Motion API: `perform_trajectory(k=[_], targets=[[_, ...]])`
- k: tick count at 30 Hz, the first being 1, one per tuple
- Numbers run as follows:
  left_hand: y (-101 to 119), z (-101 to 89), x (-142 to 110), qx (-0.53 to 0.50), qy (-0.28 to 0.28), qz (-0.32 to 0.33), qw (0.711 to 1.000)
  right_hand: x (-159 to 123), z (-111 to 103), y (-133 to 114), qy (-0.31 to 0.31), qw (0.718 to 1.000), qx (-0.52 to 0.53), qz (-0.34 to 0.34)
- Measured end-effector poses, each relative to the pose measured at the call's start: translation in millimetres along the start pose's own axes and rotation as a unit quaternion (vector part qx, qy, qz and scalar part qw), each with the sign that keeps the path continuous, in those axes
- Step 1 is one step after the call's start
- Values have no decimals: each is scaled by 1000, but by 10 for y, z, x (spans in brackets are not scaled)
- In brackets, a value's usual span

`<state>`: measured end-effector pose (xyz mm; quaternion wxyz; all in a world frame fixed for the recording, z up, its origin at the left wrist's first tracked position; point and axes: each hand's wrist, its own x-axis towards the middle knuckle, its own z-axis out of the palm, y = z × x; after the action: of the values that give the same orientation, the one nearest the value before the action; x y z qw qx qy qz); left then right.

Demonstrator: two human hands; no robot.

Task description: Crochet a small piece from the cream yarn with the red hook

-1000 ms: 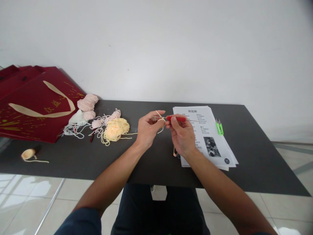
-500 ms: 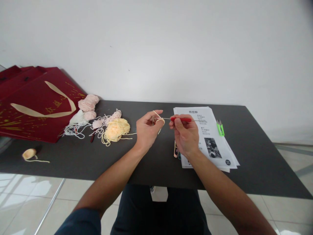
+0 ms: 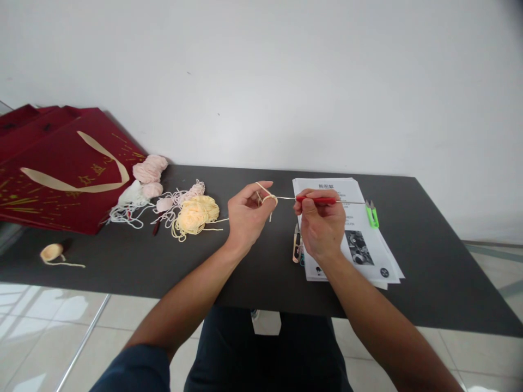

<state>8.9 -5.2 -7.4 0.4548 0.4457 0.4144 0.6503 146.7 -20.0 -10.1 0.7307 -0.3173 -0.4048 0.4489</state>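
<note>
Pinched between the thumb and fingers of my left hand (image 3: 249,215) is a loop of pale yellow yarn (image 3: 273,198), with a strand stretched over the raised index finger. My right hand (image 3: 322,226) grips a crochet hook (image 3: 322,201) by its red handle. The hook's thin metal shaft reaches left to the yarn at my left fingertips; its other metal end points right, over the papers. From behind my left hand the yarn runs to a yellow yarn ball (image 3: 196,214) on the dark table. The hook's very tip is too small to make out.
Printed sheets (image 3: 359,218) lie under my right hand, with green thread snips (image 3: 372,214) on their right edge. Small scissors (image 3: 296,245) lie at their left. Pink yarn (image 3: 150,169), white yarn (image 3: 131,202), a small crocheted piece (image 3: 52,252) and a red bag (image 3: 61,169) sit to the left.
My right hand has moved right with the crochet hook, drawing more of its shaft away from my left hand. The left hand stays nearly in place. The view has shifted slightly.
</note>
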Motion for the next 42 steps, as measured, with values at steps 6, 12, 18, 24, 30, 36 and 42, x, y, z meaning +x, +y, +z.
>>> perform_trajectory(k=[6,12,18,24,30,36,42], targets=[[-8,-1,-4,10,17,0,1000,-35,2,23,10,999,-32,-13],[-20,-7,-7,34,45,24,998,-96,58,46,28,997,-50,-49],[-27,-34,0,65,67,54,994,-187,79,28,2,992,-89,-90],[-23,-37,17,79,88,66,991,-240,-1,76,-38,978,-168,-117],[-18,-41,23,112,100,97,984,-230,29,77,-24,982,-154,-111],[-17,-38,3,98,79,109,986,-89,52,73,19,999,-35,-18],[-19,-9,-17,48,51,77,995,9,40,43,8,993,79,86]])
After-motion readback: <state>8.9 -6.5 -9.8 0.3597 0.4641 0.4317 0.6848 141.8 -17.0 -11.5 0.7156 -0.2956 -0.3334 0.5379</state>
